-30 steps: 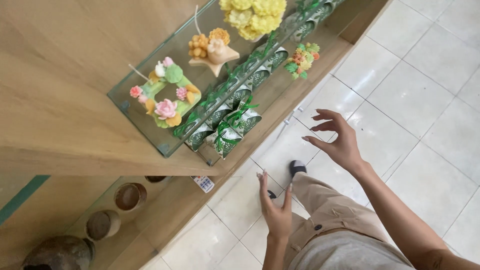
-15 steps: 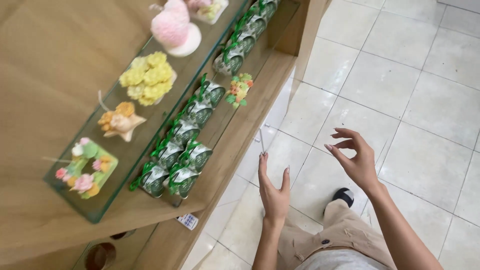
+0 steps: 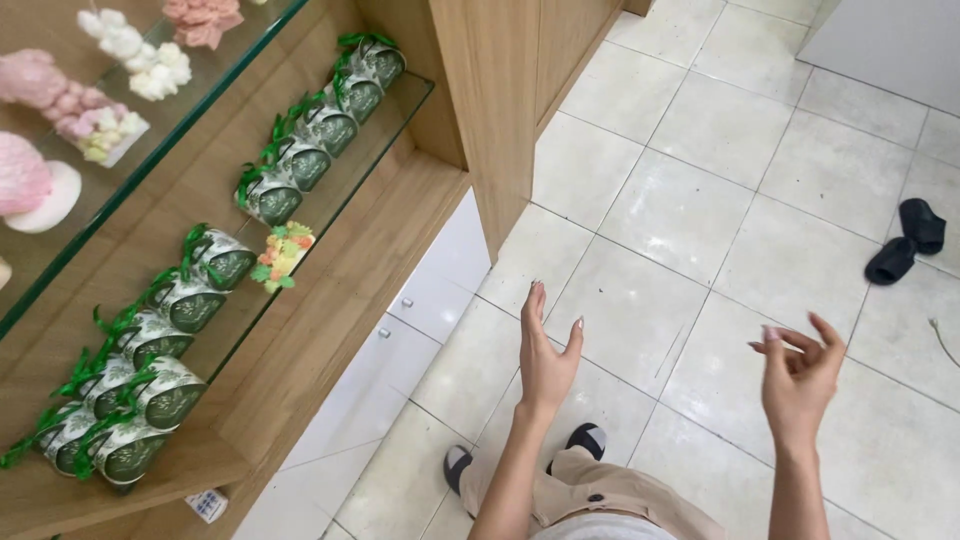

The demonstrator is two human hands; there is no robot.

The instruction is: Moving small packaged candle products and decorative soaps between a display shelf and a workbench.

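Tiled floor (image 3: 700, 200) takes up most of the view; a wooden display cabinet (image 3: 400, 240) with a glass shelf (image 3: 390, 130) stands to the left of it. On the glass shelf a row of round tins with green ribbon (image 3: 190, 300) is lined up close to the front edge, and a small coloured flower ornament (image 3: 282, 252) is set just beside them. Pink and white flower-shaped pieces (image 3: 120, 50) are seen on the upper glass level.

Left hand (image 3: 548, 350) is held open, empty, fingers up, nearest the cabinet's lower white doors (image 3: 400, 330). Right hand (image 3: 800, 375) is open too, fingers loosely curled, nothing held, well apart from the shelf.

Risk, as judged: tins near the edge could be knocked off by a careless reach and the glass struck. A pair of black slippers (image 3: 905, 240) left on the floor could be tripped over.
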